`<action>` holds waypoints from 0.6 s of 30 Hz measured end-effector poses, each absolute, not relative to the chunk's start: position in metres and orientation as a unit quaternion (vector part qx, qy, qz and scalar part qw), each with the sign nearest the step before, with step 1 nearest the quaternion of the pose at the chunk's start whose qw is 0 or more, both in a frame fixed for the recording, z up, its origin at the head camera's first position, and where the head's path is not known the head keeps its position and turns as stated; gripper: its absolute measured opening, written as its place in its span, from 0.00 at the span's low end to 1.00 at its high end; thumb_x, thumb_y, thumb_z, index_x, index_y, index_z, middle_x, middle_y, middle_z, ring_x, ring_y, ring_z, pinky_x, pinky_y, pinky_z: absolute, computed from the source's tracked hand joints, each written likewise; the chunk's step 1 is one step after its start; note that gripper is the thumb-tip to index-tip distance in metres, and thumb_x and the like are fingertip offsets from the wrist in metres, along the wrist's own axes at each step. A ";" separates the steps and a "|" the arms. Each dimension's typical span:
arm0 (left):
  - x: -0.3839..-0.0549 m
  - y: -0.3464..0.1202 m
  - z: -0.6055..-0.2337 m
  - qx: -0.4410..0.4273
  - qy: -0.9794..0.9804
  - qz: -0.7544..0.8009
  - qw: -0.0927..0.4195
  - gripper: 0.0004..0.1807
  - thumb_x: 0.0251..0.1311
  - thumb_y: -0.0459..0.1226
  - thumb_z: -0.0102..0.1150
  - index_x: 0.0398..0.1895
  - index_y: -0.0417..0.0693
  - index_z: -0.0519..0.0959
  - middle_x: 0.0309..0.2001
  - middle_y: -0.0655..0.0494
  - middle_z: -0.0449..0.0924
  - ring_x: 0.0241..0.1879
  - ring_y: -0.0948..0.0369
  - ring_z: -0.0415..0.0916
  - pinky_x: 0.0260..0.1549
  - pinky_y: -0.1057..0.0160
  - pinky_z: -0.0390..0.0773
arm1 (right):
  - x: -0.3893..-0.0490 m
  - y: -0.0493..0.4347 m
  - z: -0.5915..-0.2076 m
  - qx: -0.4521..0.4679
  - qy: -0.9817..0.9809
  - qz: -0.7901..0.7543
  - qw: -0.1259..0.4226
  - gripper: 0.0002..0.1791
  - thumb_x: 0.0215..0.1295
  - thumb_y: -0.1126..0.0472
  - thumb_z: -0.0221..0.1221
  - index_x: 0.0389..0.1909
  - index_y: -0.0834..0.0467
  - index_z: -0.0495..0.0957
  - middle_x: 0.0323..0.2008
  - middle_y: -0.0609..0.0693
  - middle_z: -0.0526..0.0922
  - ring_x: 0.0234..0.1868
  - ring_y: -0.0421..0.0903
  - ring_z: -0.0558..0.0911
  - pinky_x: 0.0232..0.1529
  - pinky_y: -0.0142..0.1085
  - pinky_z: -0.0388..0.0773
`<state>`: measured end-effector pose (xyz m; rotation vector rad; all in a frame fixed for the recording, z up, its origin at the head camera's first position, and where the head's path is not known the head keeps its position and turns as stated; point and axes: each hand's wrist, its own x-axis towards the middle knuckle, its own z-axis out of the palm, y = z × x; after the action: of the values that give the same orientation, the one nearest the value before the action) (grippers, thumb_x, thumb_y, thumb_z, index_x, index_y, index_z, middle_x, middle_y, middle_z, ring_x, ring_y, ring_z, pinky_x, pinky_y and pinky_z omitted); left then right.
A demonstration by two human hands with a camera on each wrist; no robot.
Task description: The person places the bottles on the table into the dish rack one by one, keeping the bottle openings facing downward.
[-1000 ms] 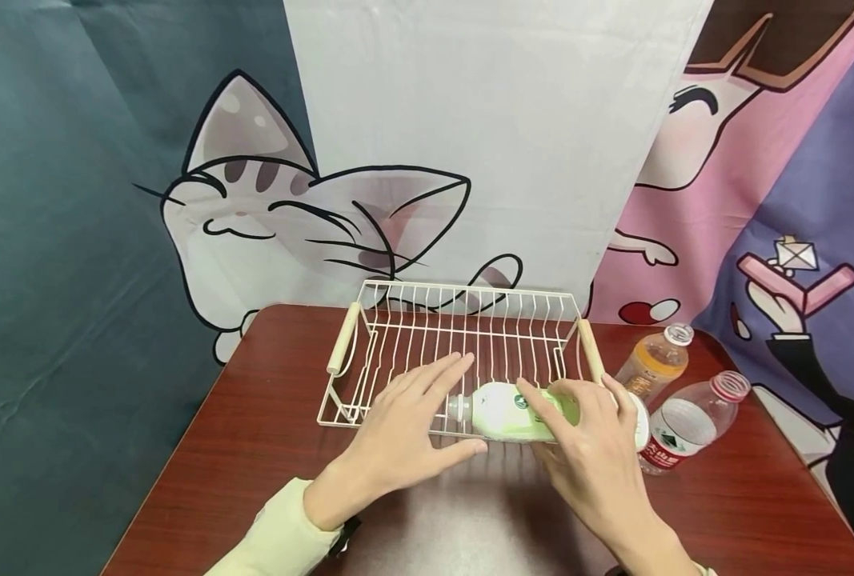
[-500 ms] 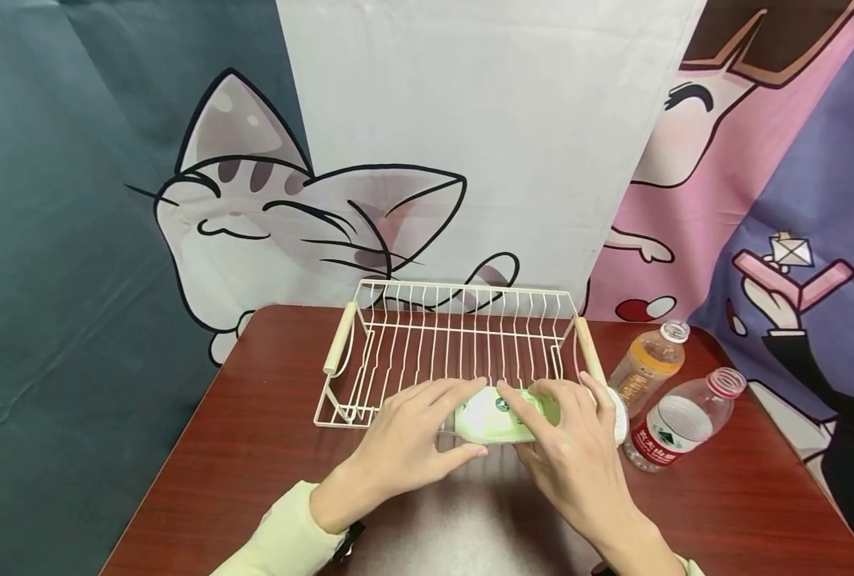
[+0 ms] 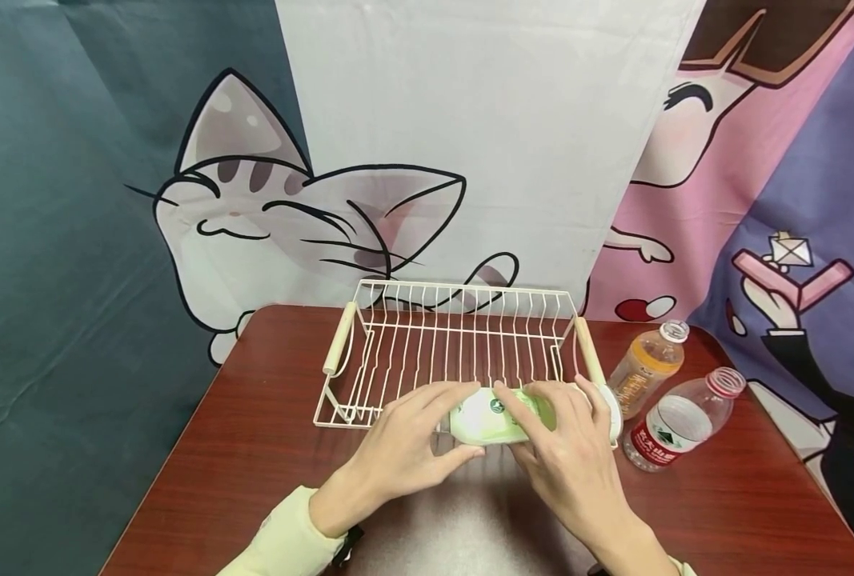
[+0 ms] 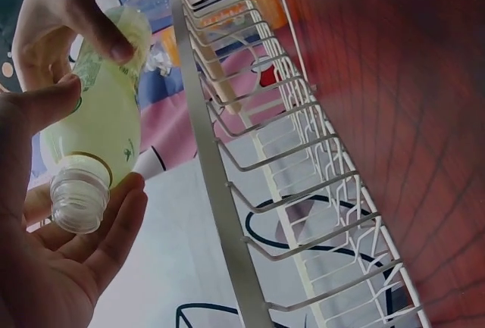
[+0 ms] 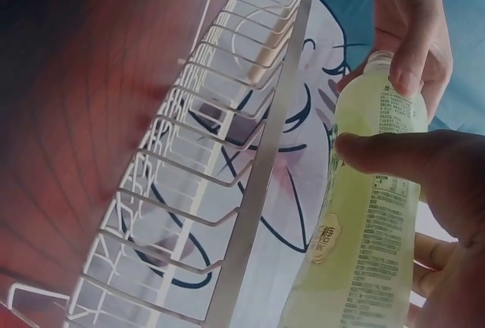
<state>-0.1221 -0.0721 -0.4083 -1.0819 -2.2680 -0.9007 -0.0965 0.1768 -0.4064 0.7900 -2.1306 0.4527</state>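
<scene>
In the head view a light-green plastic bottle [image 3: 495, 416] lies sideways above the front rim of the white wire rack [image 3: 427, 352]. My right hand [image 3: 571, 448] grips its body, thumb on the near side and fingers over the top. At the neck end my left hand [image 3: 405, 444] holds the bottle, its fingers hiding the neck from the head view. The left wrist view shows the bottle's clear threaded mouth [image 4: 79, 199] without a cap. My left thumb [image 4: 57, 104] touches the bottle's shoulder there. Printed text covers the label [image 5: 379, 237] in the right wrist view.
Right of the rack stand a bottle with an orange label [image 3: 646, 364] and a clear bottle with a red-and-white label [image 3: 686, 424]. The rack has wooden handles [image 3: 342, 338] at both ends. A cartoon cloth [image 3: 527, 144] hangs behind the red-brown table [image 3: 210, 480].
The green bottle has moved slightly left with my right hand, and its neck has gone under my left fingers. The left hand now holds that end, which was uncovered before.
</scene>
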 end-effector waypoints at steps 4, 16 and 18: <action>-0.123 -0.074 -0.411 -0.377 -0.824 -0.354 0.234 0.42 0.54 0.43 0.88 0.71 0.43 0.81 0.63 0.49 0.87 0.61 0.55 0.87 0.61 0.59 0.85 | -0.096 0.173 -0.403 0.319 -0.810 0.217 0.442 0.26 0.68 0.52 0.68 0.65 0.55 0.87 0.57 0.66 0.84 0.60 0.67 0.80 0.78 0.55 0.56; -0.122 -0.074 -0.413 -0.259 -0.820 -0.449 0.244 0.42 0.50 0.42 0.89 0.71 0.49 0.83 0.58 0.55 0.90 0.51 0.59 0.87 0.46 0.59 0.88 | -0.085 0.170 -0.402 0.201 -0.685 0.531 0.456 0.12 0.68 0.70 0.72 0.36 0.75 0.79 0.36 0.56 0.84 0.45 0.40 0.83 0.54 0.27 0.77; -0.120 -0.074 -0.411 -0.232 -0.819 -0.468 0.239 0.41 0.50 0.44 0.89 0.70 0.52 0.83 0.58 0.56 0.90 0.51 0.60 0.87 0.46 0.59 0.87 | -0.082 0.174 -0.404 0.144 -0.705 0.589 0.367 0.06 0.65 0.79 0.69 0.38 0.74 0.81 0.37 0.49 0.85 0.42 0.38 0.83 0.49 0.26 0.79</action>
<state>-0.1205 -0.0735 -0.4115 -0.6355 -2.2413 -1.2806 -0.0822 0.1744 -0.4042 0.3702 -1.8119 1.5124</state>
